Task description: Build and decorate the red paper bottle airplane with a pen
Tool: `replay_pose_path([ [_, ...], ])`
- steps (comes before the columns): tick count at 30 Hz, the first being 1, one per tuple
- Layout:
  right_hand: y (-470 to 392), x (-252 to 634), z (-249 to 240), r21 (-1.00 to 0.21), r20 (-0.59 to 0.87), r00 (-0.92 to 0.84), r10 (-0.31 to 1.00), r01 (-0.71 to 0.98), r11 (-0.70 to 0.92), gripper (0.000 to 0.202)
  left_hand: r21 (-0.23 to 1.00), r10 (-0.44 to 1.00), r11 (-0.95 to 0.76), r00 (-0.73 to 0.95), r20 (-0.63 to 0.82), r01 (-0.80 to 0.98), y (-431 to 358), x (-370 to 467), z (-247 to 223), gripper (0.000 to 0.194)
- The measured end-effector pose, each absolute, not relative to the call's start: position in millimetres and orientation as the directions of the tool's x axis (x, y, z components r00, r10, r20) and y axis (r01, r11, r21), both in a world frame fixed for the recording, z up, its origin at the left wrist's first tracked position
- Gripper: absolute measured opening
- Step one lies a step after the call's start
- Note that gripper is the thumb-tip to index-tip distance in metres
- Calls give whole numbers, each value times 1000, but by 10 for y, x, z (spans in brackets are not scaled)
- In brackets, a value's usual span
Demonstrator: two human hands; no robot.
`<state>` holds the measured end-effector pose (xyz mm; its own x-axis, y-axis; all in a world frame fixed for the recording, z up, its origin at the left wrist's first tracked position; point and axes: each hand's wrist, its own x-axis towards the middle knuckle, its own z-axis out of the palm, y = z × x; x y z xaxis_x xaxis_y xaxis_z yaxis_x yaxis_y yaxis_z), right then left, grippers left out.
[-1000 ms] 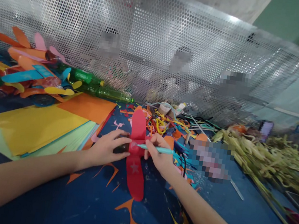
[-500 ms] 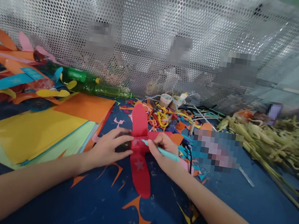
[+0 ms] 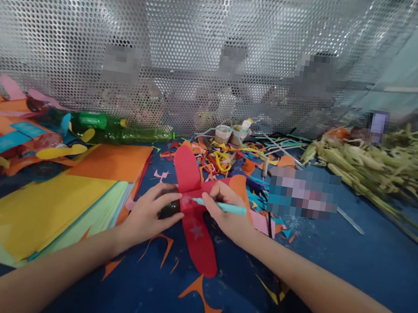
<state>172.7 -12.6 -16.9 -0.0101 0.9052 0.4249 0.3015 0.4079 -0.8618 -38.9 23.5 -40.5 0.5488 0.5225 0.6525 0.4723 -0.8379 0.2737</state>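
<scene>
A toy plane with long red wings [image 3: 196, 241] lies in front of me, a pale star showing on its near wing. Its nose is a dark plastic bottle [image 3: 170, 209], and my left hand [image 3: 152, 209] is wrapped round that end, thumb and fingers on opposite sides. My right hand [image 3: 227, 209] pinches a light blue pen [image 3: 230, 208], its tip at the red middle between the wings, where faint pale marks show. The plane's tail end is partly covered by my right hand.
Stacked coloured sheets [image 3: 52, 206] lie left, below finished paper planes [image 3: 19, 133] and green bottles [image 3: 119, 127]. Paper scraps [image 3: 224, 156] and small cups [image 3: 223, 134] are behind the plane. Dry corn husks [image 3: 382, 156] spread at right. A perforated metal screen [image 3: 196, 29] stands at the back.
The view has shifted slightly. The pen has swung to lie flatter, its tip still at the plane's middle. My left hand keeps its hold on the bottle end.
</scene>
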Motion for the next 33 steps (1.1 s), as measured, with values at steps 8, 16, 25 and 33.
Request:
replay_pose_path([
  [8,-105,1737,-137,-890,357,-52,933,285,357,26,267,517,-842,557,650,469,224,-389,-392,31],
  [16,-110,1735,-132,-901,319,-50,946,292,319,26,279,522,-841,558,645,464,213,-379,-365,31],
  [25,-117,1732,-121,-909,326,-46,944,260,326,26,274,519,-842,561,644,465,224,-391,-378,31],
  [33,-113,1741,-108,-894,336,-34,941,305,330,25,270,519,-841,558,647,469,218,-387,-380,31],
])
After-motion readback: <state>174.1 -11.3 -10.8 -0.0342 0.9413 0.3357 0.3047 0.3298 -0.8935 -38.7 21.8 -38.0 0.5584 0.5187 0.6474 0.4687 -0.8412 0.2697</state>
